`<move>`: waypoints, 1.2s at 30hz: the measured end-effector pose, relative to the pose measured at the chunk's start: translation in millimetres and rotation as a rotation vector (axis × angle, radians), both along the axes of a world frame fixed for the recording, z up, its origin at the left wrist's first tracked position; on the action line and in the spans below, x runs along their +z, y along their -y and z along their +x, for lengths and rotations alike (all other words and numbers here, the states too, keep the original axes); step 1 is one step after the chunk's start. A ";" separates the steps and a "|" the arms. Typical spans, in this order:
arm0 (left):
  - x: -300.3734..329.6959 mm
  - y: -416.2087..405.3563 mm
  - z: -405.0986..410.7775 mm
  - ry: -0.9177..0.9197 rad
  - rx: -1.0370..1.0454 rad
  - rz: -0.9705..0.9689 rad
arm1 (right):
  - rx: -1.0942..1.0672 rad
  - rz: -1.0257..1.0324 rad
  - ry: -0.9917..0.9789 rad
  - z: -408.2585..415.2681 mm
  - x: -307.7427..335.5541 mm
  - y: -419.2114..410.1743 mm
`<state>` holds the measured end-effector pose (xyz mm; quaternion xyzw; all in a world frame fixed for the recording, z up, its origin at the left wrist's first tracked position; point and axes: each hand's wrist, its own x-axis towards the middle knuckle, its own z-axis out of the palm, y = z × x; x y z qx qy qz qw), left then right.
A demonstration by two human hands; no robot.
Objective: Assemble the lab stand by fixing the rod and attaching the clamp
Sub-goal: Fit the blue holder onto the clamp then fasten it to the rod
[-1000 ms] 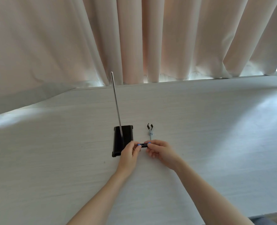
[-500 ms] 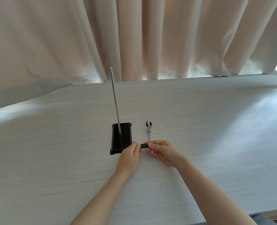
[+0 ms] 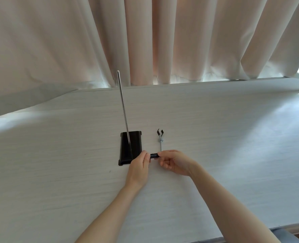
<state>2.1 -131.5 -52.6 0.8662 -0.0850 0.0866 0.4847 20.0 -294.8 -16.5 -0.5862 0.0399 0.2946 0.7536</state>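
Both hands pinch a small black clamp holder (image 3: 154, 155) between left grip (image 3: 139, 166) and right grip (image 3: 176, 162), just beside the black base (image 3: 130, 148) holding the upright steel rod (image 3: 123, 109); light, rigid, likely best held by its body.

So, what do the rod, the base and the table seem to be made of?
The rod looks like polished metal: thin, silvery, with a bright highlight along it. The base is black and slightly glossy, either painted metal or plastic; the picture cannot settle which. The table shows a pale, matte wood grain in fine streaks, probably laminate.
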 end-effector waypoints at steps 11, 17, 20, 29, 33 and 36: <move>2.9 3.3 4.0 -0.093 0.110 0.044 | 0.001 0.023 0.111 -4.1 -6.4 -1.3; -0.6 2.2 2.0 -0.039 0.074 0.027 | -0.136 0.075 0.077 -6.3 -5.4 -0.2; -2.1 2.8 2.1 -0.032 0.048 0.044 | -0.200 0.083 0.063 -6.7 -7.5 2.5; -1.5 4.4 1.2 -0.042 0.066 0.055 | -0.235 0.160 0.074 -5.3 -13.5 1.6; -0.8 4.6 1.0 -0.045 0.080 0.054 | -0.272 0.176 0.118 -4.9 -16.9 1.5; -0.5 4.7 1.1 -0.029 0.085 0.070 | -0.288 0.166 0.100 -4.9 -16.1 1.5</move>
